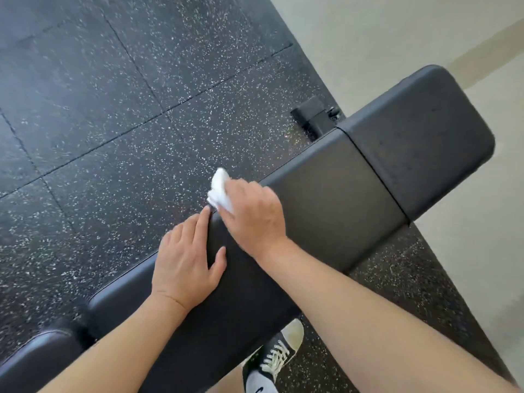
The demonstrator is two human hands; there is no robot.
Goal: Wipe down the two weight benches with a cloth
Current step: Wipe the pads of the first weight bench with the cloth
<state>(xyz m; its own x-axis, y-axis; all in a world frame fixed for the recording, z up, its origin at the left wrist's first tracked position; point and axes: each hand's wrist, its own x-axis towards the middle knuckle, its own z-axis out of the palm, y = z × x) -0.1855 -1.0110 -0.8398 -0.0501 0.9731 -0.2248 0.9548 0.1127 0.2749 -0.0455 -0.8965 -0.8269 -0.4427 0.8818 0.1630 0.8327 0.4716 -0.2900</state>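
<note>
A black padded weight bench (334, 199) runs diagonally from the lower left to the upper right, with a seam between its long pad and its shorter end pad. My right hand (255, 214) grips a crumpled white cloth (219, 190) and presses it on the bench's far edge. Just below it, my left hand (187, 259) lies flat on the pad, fingers straight over that same far edge. Only one bench is in view.
Black speckled rubber floor tiles (113, 123) spread to the left and beyond. A black bench foot (313, 116) sticks out near the end pad. A pale wall (397, 32) stands at the upper right. My sneaker (272, 361) shows under the bench.
</note>
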